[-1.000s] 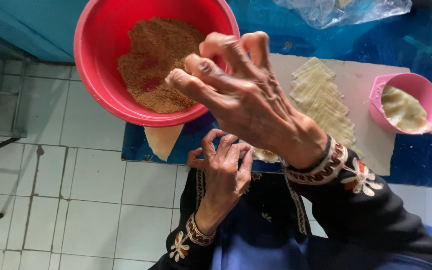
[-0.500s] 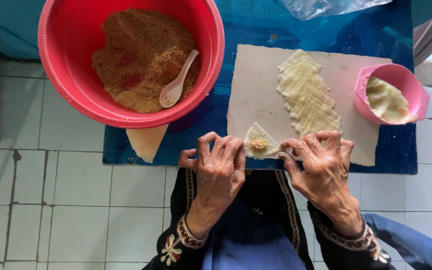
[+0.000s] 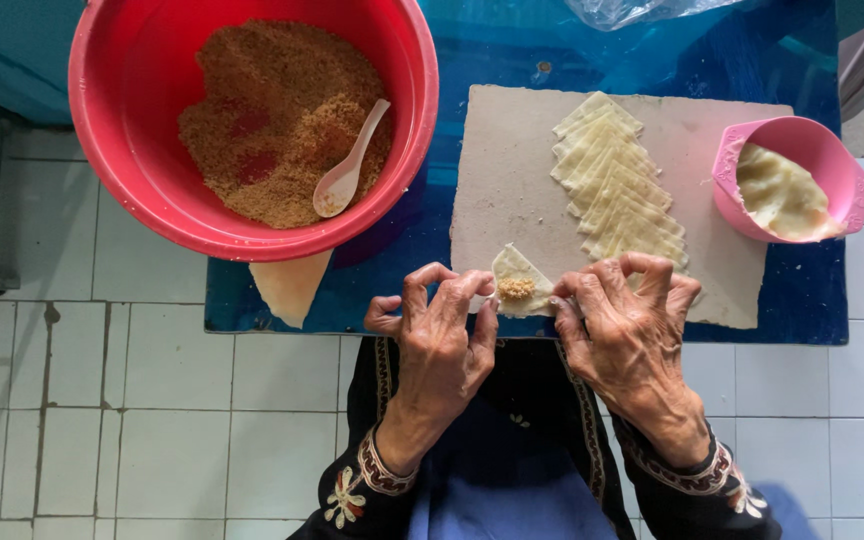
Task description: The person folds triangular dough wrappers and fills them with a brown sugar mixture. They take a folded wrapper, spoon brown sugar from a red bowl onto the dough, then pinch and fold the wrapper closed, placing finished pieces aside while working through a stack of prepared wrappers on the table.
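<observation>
A small pale dough wrapper (image 3: 518,277) with a dab of brown filling lies at the near edge of a beige board (image 3: 512,180). My left hand (image 3: 442,335) pinches its left edge and my right hand (image 3: 624,325) pinches its right edge. Further back on the board, several dough wrappers (image 3: 612,185) are laid out in an overlapping row. A big red bowl (image 3: 152,205) at the upper left holds brown crumbly filling (image 3: 262,120) and a white spoon (image 3: 347,165).
A pink bowl (image 3: 822,140) with pale paste stands at the board's right end. The board rests on a blue low table (image 3: 472,50). A loose dough piece (image 3: 292,285) lies under the red bowl's near rim. White floor tiles (image 3: 132,420) surround the table.
My right hand came back from the red bowl to the board's near edge. Both hands now pinch the filled wrapper. The spoon lies in the bowl.
</observation>
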{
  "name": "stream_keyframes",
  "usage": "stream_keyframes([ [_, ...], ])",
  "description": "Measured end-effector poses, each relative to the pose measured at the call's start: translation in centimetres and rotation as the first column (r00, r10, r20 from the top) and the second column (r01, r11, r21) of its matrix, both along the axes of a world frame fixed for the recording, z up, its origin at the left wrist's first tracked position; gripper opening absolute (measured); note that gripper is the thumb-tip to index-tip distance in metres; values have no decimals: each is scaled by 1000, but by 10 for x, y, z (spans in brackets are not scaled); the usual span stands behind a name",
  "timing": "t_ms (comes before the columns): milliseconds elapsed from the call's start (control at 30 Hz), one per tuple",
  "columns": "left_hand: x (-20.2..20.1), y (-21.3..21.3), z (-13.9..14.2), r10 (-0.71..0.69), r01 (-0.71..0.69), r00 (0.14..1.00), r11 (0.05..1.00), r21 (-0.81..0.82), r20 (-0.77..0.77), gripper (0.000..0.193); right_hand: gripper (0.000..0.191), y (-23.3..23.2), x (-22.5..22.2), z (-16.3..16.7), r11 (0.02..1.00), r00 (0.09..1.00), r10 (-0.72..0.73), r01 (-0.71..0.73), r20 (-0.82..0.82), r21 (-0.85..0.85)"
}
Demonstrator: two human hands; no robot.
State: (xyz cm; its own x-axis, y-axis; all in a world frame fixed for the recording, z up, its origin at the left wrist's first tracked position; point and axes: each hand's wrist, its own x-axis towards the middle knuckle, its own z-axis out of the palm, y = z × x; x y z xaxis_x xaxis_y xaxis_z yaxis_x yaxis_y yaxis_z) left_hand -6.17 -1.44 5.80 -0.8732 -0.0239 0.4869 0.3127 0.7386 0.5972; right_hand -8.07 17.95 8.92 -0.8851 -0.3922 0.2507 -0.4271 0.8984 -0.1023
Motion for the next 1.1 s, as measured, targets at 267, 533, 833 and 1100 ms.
stream_keyframes([
  [267,-1,0,-3,0,0,1000,1000,-3,-7,33,22,-4,5,0,997,995,-62,65,75,-31],
  [533,-2,1,-3,3,-3,1000,1000,8,-2,30,22,-6,3,-2,996,998,-41,45,53,-79],
  [833,-3,1,-6,-37,38,999,999,-32,3,29,37,-9,-1,-7,916,997,50,-23,57,-400],
  [1100,-6,-11,-3,-193,195,980,979,-57,39,35,45,-5,-7,-12,897,983,179,-149,32,-415],
])
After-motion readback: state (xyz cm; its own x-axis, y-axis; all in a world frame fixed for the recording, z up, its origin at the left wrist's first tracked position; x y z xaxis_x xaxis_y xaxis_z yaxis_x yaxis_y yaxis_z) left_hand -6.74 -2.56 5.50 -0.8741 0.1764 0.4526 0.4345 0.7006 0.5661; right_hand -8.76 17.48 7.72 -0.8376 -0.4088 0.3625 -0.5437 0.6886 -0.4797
